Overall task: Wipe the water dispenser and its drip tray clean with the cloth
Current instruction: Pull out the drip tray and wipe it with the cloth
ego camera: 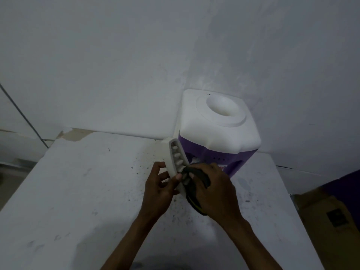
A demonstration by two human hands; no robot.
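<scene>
A white countertop point(81, 191), flecked with dark specks and smudges, runs into the corner of a pale, stained wall point(116, 65), where a patch of chipped surface shows at the counter's far left edge. Above the counter, the left hand point(158, 189) grips the white slotted drip tray point(172, 158), held tilted on edge, thumb curled over its near rim and fingers wrapped behind it. The right hand point(212, 189) has its fingers curled round a dark cloth point(202, 177), pressing it against the tray's lower end; a yellowish edge of the cloth hangs below the palm. Just behind the hands, in the corner, stands the water dispenser point(220, 131), white on top with an open round bottle well, purple on its body. At far right, beside the counter, sits a brown cardboard box point(327, 217)
</scene>
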